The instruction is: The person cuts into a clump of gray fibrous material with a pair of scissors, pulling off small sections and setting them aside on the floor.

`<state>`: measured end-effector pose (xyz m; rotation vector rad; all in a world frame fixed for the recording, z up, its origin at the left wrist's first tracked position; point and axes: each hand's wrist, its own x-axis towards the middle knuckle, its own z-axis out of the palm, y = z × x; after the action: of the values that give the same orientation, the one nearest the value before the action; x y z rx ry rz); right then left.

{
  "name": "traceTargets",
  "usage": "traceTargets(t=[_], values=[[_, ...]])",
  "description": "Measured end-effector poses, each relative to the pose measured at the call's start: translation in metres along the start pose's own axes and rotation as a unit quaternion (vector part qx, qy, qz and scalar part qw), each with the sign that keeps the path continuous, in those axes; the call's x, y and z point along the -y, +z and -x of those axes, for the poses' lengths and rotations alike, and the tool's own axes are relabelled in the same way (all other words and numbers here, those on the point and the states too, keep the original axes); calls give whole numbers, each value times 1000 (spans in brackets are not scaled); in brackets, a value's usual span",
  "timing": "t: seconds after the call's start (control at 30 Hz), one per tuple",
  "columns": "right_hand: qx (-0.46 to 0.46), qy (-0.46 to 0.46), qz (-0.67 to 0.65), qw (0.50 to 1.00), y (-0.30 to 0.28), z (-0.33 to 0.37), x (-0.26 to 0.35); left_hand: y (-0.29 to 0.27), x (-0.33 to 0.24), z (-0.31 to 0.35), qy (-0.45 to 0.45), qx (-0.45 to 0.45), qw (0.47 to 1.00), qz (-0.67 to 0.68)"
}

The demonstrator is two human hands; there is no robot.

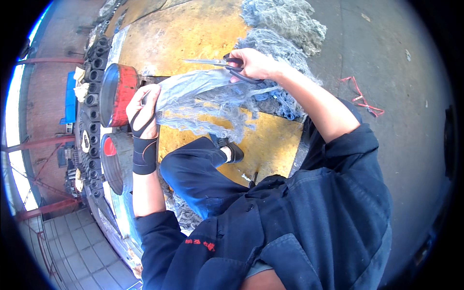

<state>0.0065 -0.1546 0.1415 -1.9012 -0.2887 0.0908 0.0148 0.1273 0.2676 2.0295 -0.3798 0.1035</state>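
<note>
Scissors in hand, we sit over a yellow board with a length of grey cloth stretched above it, its near side breaking into frayed threads. Our left hand, a black wrap around the wrist, is closed on the cloth's left end, just beside a red drum. Our right hand is clamped around the handles of the scissors, whose blades point left above the cloth's far edge; whether its fingers also pinch the cloth, we cannot tell. Tangled grey-blue fibre lies heaped at the far right, and a red strap rests on the floor beyond our right arm.

The step in hand looks to us like holding the cloth taut for trimming, with the blades clear of it. A cut, we judge, would call for keeping the left end steady, bringing the blades down to the cloth and minding the left fingers.
</note>
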Motion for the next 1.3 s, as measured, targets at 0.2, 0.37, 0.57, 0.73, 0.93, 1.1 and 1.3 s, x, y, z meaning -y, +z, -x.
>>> traceTargets(t=[0.2, 0.37, 0.57, 0.73, 0.93, 1.1, 1.3], values=[[-6, -24, 54, 998, -2, 6, -2, -27, -12, -9, -15, -74, 994, 82], [-43, -7, 113, 993, -13, 3, -14, -38, -21, -16, 31, -70, 991, 114], [-94, 29, 4, 995, -53, 10, 6, -53, 28, -25, -10, -87, 993, 81], [-126, -38, -40, 990, -68, 17, 5, -29, 89, -25, -66, -65, 992, 87], [-69, 51, 78, 993, -71, 17, 2, -10, 149, -33, -73, -15, 997, 37], [-12, 83, -79, 993, -50, 3, 4, 4, 216, -29, -131, 58, 990, -14], [28, 76, -86, 993, -23, -18, 14, 72, 209, -23, -188, 230, 950, 97]])
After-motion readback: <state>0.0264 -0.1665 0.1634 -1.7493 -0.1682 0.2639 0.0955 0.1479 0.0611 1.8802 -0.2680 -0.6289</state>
